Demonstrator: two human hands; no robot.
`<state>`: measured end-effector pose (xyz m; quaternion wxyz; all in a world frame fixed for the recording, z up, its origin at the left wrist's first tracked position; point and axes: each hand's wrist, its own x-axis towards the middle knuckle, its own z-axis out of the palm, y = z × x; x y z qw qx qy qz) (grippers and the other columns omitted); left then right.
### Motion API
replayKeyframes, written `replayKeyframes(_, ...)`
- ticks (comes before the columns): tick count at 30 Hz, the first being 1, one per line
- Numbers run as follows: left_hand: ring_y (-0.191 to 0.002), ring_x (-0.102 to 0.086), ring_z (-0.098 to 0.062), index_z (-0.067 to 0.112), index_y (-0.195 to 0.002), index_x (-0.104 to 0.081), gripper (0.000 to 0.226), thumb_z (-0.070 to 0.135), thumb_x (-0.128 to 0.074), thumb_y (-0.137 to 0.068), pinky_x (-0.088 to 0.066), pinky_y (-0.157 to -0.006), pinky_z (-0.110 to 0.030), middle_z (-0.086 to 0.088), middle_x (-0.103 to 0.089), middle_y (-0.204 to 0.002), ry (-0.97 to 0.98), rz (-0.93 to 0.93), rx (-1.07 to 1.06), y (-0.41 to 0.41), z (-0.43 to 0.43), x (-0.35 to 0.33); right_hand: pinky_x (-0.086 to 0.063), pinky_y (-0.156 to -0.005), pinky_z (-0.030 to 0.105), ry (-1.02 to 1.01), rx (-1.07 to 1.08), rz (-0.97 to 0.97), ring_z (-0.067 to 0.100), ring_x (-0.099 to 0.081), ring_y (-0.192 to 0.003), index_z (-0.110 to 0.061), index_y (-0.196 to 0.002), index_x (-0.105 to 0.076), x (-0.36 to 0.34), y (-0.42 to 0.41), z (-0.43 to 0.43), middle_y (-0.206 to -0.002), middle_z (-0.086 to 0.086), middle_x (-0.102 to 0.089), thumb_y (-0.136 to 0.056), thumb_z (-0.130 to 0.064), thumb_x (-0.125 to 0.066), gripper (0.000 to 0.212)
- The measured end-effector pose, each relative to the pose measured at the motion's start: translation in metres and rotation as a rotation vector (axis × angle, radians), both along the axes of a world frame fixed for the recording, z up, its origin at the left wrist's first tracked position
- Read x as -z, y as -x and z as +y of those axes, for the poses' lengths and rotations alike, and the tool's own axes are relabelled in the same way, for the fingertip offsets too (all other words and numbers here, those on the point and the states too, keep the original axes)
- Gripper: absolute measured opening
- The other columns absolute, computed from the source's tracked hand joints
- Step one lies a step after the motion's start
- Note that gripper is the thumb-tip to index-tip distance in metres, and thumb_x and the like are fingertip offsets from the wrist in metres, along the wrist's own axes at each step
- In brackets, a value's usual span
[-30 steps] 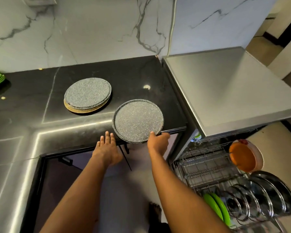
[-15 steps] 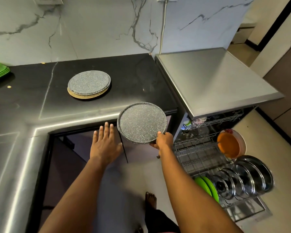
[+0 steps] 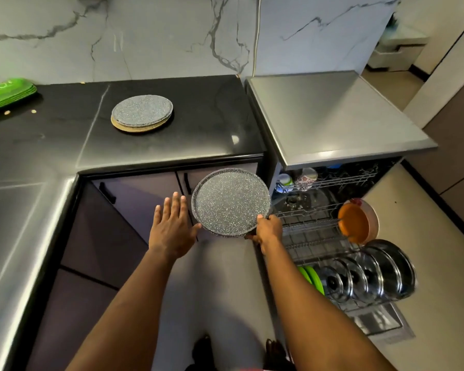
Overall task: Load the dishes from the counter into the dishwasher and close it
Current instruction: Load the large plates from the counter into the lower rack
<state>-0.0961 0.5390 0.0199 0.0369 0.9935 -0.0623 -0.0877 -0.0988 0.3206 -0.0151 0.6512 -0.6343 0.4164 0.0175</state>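
Observation:
My right hand point(image 3: 267, 231) grips the near right rim of a speckled grey plate point(image 3: 229, 200), held flat in the air in front of the cabinet doors, off the black counter point(image 3: 204, 124). My left hand point(image 3: 173, 226) is open just left of the plate, fingers spread, the thumb close to its rim. A stack of speckled grey plates on a tan one point(image 3: 142, 113) remains on the counter. To the right, the dishwasher point(image 3: 332, 121) stands open with its lower rack point(image 3: 316, 236) pulled out, holding steel lids point(image 3: 373, 274), green plates point(image 3: 312, 278) and an orange bowl point(image 3: 355, 223).
Green plates point(image 3: 7, 93) are stacked at the counter's far left, with a few crumbs near them. The dishwasher's upper rack point(image 3: 322, 180) holds cups. Dark cabinet doors point(image 3: 134, 199) lie under the counter. My feet are on the grey floor point(image 3: 225, 290) below.
My right hand lifted the speckled plate off the counter edge and brought it down and toward me, in front of the cabinets. My left hand left the counter edge and followed beside the plate.

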Motion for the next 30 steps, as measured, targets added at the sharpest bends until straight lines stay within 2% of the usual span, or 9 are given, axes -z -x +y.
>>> replayKeyframes(2, -0.151, 0.014, -0.027, 0.009, -0.156, 0.008, 0.084, 0.059, -0.03, -0.1, 0.007, -0.122, -0.043, -0.01, 0.016, -0.163, -0.009, 0.01, -0.025, 0.017, -0.023, 0.004, -0.061, -0.058, 0.042, 0.001, -0.041, -0.018, 0.022, -0.058, -0.07, -0.007, -0.097, -0.058, 0.005, 0.013, -0.024, -0.084, 0.008, -0.061, -0.098, -0.013, -0.051, 0.01)
replayKeyframes(4, -0.151, 0.015, -0.027, 0.009, -0.156, 0.009, 0.085, 0.06, -0.028, -0.099, 0.007, -0.122, -0.043, -0.01, 0.017, -0.163, -0.006, 0.036, -0.034, 0.035, -0.05, 0.009, -0.054, -0.042, 0.027, -0.003, -0.058, -0.03, 0.02, -0.058, -0.07, -0.009, -0.1, -0.057, 0.006, 0.027, -0.052, -0.089, 0.008, -0.06, -0.098, -0.012, -0.051, 0.007)
replayKeyframes(7, -0.151, 0.015, -0.026, 0.009, -0.156, 0.009, 0.085, 0.061, -0.026, -0.099, 0.006, -0.122, -0.044, -0.01, 0.017, -0.163, -0.021, 0.041, -0.036, 0.06, -0.094, 0.017, -0.059, -0.052, 0.035, -0.011, -0.071, -0.036, 0.028, -0.062, -0.086, -0.011, -0.096, -0.056, 0.014, 0.043, -0.096, -0.096, 0.009, -0.061, -0.096, -0.013, -0.053, 0.004)
replayKeyframes(11, -0.151, 0.015, -0.026, 0.009, -0.156, 0.008, 0.082, 0.058, -0.026, -0.1, 0.007, -0.122, -0.043, -0.009, 0.016, -0.163, -0.031, 0.064, -0.041, 0.091, -0.148, 0.019, -0.058, -0.072, 0.054, 0.019, -0.105, 0.013, 0.035, -0.065, -0.09, -0.02, -0.08, -0.052, 0.034, 0.064, -0.144, -0.104, 0.016, -0.065, -0.093, -0.018, -0.054, 0.013)
replayKeyframes(15, -0.151, 0.015, -0.026, 0.009, -0.156, 0.01, 0.081, 0.058, -0.025, -0.101, 0.007, -0.122, -0.043, -0.01, 0.017, -0.163, -0.077, 0.08, -0.03, 0.111, -0.186, 0.018, -0.056, -0.079, 0.055, 0.037, -0.121, 0.027, 0.035, -0.065, -0.093, -0.018, -0.091, -0.056, 0.048, 0.082, -0.182, -0.108, 0.014, -0.066, -0.092, -0.02, -0.054, 0.003)
replayKeyframes(21, -0.151, 0.012, -0.028, 0.007, -0.156, 0.008, 0.083, 0.057, -0.027, -0.101, 0.006, -0.121, -0.043, -0.012, 0.014, -0.163, -0.082, 0.121, -0.016, 0.14, -0.241, 0.037, -0.055, -0.086, 0.046, 0.039, -0.13, 0.038, 0.029, -0.061, -0.095, -0.009, -0.107, -0.054, 0.047, 0.124, -0.236, -0.106, 0.01, -0.061, -0.097, -0.014, -0.052, 0.011)
replayKeyframes(23, -0.151, 0.01, -0.029, 0.007, -0.156, 0.008, 0.082, 0.057, -0.027, -0.101, 0.006, -0.121, -0.043, -0.012, 0.013, -0.164, -0.082, 0.134, -0.009, 0.152, -0.261, 0.048, -0.054, -0.089, 0.049, 0.043, -0.146, 0.061, 0.031, -0.061, -0.099, -0.007, -0.113, -0.053, 0.05, 0.137, -0.257, -0.108, 0.011, -0.06, -0.098, -0.014, -0.051, 0.017)
replayKeyframes(27, -0.151, 0.009, -0.028, 0.009, -0.156, 0.008, 0.081, 0.058, -0.026, -0.101, 0.005, -0.12, -0.044, -0.012, 0.012, -0.164, -0.044, 0.213, -0.001, 0.178, -0.305, 0.065, -0.055, -0.085, 0.053, 0.085, -0.16, 0.107, 0.034, -0.063, -0.098, -0.012, -0.102, -0.051, 0.056, 0.16, -0.3, -0.111, 0.013, -0.061, -0.096, -0.013, -0.054, 0.006)
replayKeyframes(30, -0.152, 0.006, -0.029, 0.008, -0.157, 0.006, 0.081, 0.057, -0.026, -0.101, 0.003, -0.121, -0.045, -0.012, 0.01, -0.164, -0.074, 0.266, 0.02, 0.184, -0.335, 0.075, -0.058, -0.078, 0.048, 0.033, -0.156, 0.143, 0.026, -0.061, -0.085, -0.012, -0.103, -0.046, 0.06, 0.166, -0.33, -0.104, 0.009, -0.056, -0.098, -0.01, -0.051, 0.007)
